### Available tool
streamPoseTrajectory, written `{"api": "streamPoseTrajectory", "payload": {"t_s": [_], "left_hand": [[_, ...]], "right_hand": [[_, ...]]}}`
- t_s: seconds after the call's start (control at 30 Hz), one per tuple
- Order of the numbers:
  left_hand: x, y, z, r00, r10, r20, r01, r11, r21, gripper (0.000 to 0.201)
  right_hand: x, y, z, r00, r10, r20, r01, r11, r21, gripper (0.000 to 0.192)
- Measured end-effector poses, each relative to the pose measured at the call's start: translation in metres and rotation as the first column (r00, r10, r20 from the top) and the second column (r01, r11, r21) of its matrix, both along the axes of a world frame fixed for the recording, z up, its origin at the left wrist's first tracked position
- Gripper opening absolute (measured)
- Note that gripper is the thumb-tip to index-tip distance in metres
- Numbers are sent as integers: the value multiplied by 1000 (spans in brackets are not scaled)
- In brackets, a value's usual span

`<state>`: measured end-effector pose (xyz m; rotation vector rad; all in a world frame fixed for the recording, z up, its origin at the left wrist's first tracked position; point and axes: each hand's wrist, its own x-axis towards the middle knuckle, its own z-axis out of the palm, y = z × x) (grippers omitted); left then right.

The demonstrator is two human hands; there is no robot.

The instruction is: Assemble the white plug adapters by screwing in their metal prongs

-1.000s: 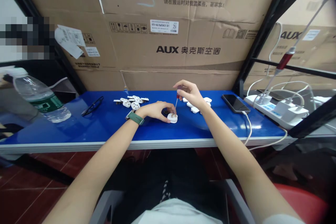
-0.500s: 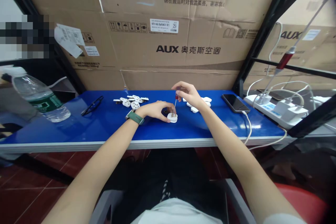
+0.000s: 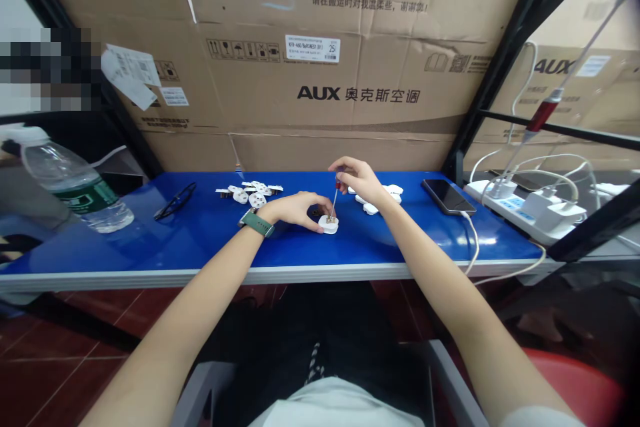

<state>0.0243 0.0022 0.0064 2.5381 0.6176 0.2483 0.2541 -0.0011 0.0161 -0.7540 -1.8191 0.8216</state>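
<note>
A small white plug-like housing [image 3: 329, 227] with brass-coloured parts on top lies on the blue table. My left hand [image 3: 303, 209], a green-strapped watch at its wrist, grips the housing's left and far sides between thumb and fingers. Above it, my right hand [image 3: 363, 180] has its fingers closed round the red handle of a screwdriver [image 3: 335, 199]. The screwdriver stands nearly upright, its tip down at the brass parts. Behind my right hand lie several white covers [image 3: 393, 191], partly hidden. Several white pieces with metal parts [image 3: 257, 200] are heaped beyond my left wrist.
A water bottle [image 3: 75, 180] and black glasses [image 3: 176, 201] are at the left. To the right lie a phone [image 3: 449, 196] with a cable and a white power strip [image 3: 525, 210] with chargers. Cardboard [image 3: 320, 107] walls the back; a black metal post [image 3: 505, 60] rises at the right.
My right hand and the screwdriver handle have shifted very slightly. The housing and my left hand stay in place.
</note>
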Motion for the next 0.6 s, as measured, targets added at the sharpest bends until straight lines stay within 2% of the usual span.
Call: {"api": "streamPoseTrajectory", "payload": {"t_s": [0.6], "left_hand": [[0, 0, -1, 1000, 7, 17, -7, 1000, -14, 44]], "right_hand": [[1, 3, -2, 1000, -29, -9, 30, 999, 22, 25]]}}
